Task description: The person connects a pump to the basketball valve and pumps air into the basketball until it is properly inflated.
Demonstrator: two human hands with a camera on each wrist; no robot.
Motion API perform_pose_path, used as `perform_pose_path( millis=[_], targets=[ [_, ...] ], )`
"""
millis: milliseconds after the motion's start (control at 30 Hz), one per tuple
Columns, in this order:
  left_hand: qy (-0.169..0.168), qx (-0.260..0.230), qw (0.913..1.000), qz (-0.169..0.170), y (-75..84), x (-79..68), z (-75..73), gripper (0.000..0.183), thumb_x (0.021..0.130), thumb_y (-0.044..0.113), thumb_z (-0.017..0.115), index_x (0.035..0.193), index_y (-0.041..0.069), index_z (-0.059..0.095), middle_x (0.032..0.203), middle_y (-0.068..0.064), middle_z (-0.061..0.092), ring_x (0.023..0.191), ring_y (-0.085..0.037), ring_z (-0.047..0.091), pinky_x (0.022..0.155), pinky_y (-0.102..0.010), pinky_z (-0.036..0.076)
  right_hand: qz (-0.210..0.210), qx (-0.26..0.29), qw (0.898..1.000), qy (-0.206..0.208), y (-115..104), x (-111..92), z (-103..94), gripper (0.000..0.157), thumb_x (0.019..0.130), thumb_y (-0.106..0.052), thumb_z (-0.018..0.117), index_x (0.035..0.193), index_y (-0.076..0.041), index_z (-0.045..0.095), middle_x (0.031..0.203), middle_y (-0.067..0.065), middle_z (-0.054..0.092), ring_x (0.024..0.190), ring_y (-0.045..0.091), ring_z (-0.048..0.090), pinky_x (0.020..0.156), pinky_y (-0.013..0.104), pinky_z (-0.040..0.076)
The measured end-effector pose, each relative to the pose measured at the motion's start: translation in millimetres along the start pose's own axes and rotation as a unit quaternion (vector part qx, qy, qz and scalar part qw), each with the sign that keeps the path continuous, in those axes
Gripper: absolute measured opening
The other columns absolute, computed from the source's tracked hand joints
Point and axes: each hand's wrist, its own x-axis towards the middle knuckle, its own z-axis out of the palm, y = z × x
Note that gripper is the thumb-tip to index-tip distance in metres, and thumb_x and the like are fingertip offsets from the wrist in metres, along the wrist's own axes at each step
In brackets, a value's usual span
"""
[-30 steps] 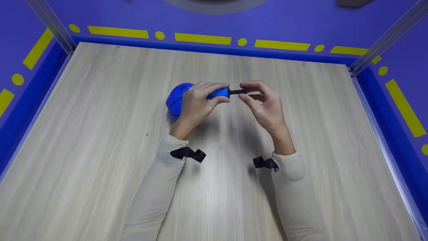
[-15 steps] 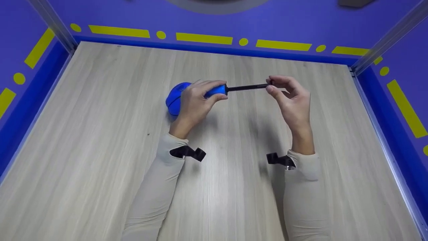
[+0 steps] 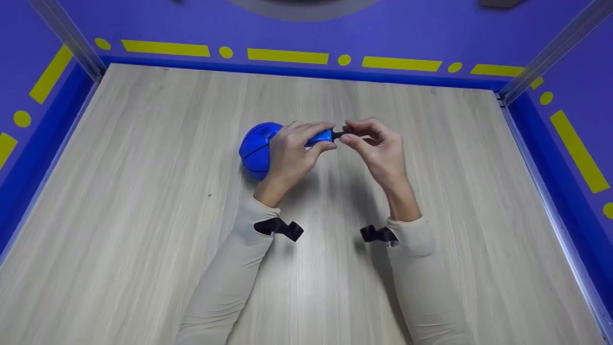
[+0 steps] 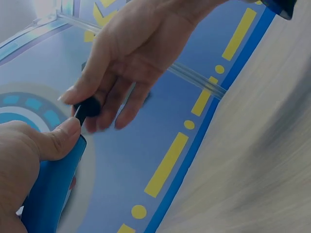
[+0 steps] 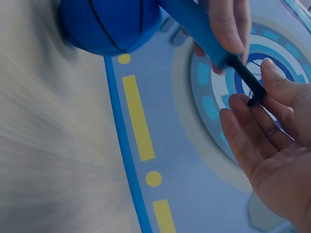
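Note:
My left hand (image 3: 291, 154) grips the blue barrel of a small ball pump (image 3: 322, 137), which lies roughly level above the table. A short length of black plunger rod (image 5: 247, 77) sticks out of the barrel's right end. At the rod's tip, my right hand (image 3: 380, 149) holds the black handle (image 4: 89, 107) between thumb and fingers. A blue ball with black seam lines (image 3: 256, 152) sits at the pump's left end, partly behind my left hand. The join between pump and ball is hidden in the head view.
The pale wood-grain table (image 3: 143, 215) extends around both arms. Blue-purple panels (image 3: 421, 28) with yellow dashes and dots stand at the back and sides. A black camera mount (image 3: 282, 228) projects from the left sleeve, another mount (image 3: 378, 234) from the right.
My right hand first drew the handle out rightward, baring a long rod, then pushed it back left, so little rod shows now. The ball and left hand shifted slightly.

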Motion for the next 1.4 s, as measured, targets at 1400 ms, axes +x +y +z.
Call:
perform_pose_path(
  millis=[1400],
  targets=[
    [-0.004,-0.011,0.9997,-0.02,-4.5,0.0,-10.2,0.036,0.092,0.029,0.084,0.118,0.006,0.081,0.113,-0.007,0.08,0.104,-0.025,0.074,0.09,-0.037,0.058,0.007,0.074,0.997,0.022,3.2,0.5,-6.2,0.024,0.096,0.002,0.078,0.117,0.01,0.07,0.109,0.019,0.074,0.09,0.026,0.073,0.085,0.035,0.061]
  ],
)
